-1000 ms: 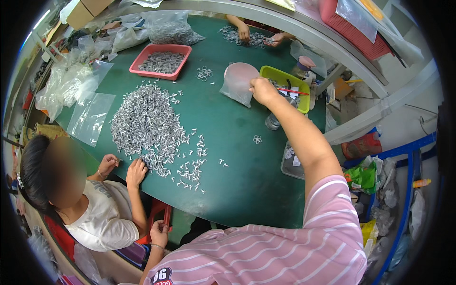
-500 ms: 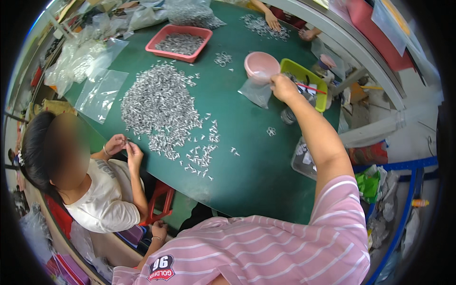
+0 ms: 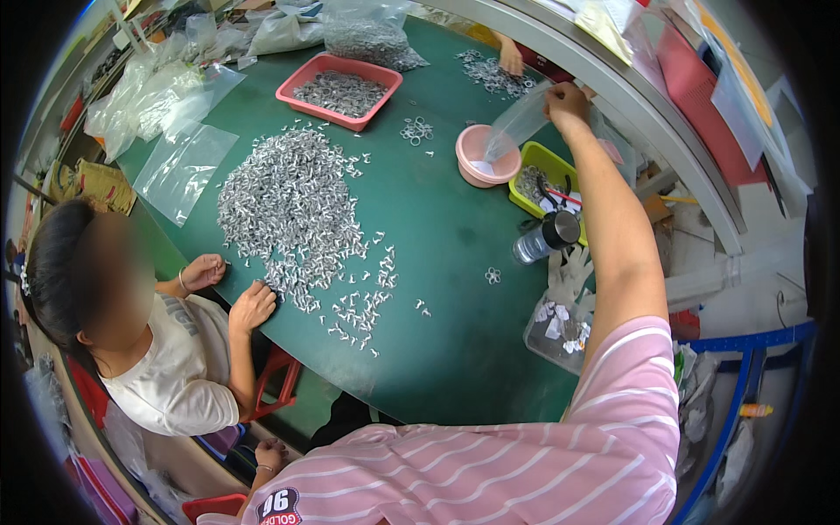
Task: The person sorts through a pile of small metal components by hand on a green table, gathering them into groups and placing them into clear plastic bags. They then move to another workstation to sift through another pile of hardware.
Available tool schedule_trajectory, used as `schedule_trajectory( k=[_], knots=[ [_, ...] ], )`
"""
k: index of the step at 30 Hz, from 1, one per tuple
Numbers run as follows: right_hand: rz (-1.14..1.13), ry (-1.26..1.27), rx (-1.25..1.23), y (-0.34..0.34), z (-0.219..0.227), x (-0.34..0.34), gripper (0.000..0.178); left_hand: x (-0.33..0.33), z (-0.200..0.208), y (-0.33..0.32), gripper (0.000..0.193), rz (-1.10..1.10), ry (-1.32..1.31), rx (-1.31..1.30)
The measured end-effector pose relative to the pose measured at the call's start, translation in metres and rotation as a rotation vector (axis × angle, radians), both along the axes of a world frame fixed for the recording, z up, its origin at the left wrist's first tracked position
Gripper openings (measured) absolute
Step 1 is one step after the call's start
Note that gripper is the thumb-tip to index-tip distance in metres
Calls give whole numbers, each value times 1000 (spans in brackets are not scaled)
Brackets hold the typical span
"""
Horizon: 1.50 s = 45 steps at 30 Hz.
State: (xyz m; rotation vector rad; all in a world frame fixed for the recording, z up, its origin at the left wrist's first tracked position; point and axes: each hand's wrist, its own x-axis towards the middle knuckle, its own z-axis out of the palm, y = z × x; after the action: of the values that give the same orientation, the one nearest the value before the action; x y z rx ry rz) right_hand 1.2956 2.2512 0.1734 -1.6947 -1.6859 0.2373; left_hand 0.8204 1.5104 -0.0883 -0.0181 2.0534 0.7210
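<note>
Near the green table's right edge, the right hand gripped a clear plastic bag reaching into a pink bowl; I couldn't tell the left hand's grip.

Hands in view: 2, set well apart.
Right arm: extended far forward, slightly bent at the elbow.
Right hand: back uppermost, fingers curled in a closed grip, knuckles toward the front.
Left forearm: only a short stretch visible, close to the torso.
Left hand: held low, fingers loosely curled; fingertips unclear.
</note>
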Motion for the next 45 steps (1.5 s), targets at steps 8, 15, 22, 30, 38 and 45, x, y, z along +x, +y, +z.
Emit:
schedule_trajectory(
  k=[8, 15, 22, 30, 38, 45],
  knots=[
    [-75, 156, 196, 73, -68, 22, 10, -2, -17, -74, 17, 36, 82, -120],
    [-224, 310, -179, 50, -107, 34, 27, -6, -37, -108, 17, -26, 159, -165],
    [-232, 398, -249, -1, -69, 50, 30, -4, -1, -53, 20, -157, 216, -167],
    [241, 653, -239, -196, -64, -14, 23, -1, 25, 1, 25, -157, 127, -162],
    [421, 126, -380, -425, -175, -46, 30, 12, 35, 23, 30, -22, 17, -124],
    [223, -7, -396, -485, -208, -50, 46, 19, 18, 59, 34, -255, -10, -75]
  ],
)
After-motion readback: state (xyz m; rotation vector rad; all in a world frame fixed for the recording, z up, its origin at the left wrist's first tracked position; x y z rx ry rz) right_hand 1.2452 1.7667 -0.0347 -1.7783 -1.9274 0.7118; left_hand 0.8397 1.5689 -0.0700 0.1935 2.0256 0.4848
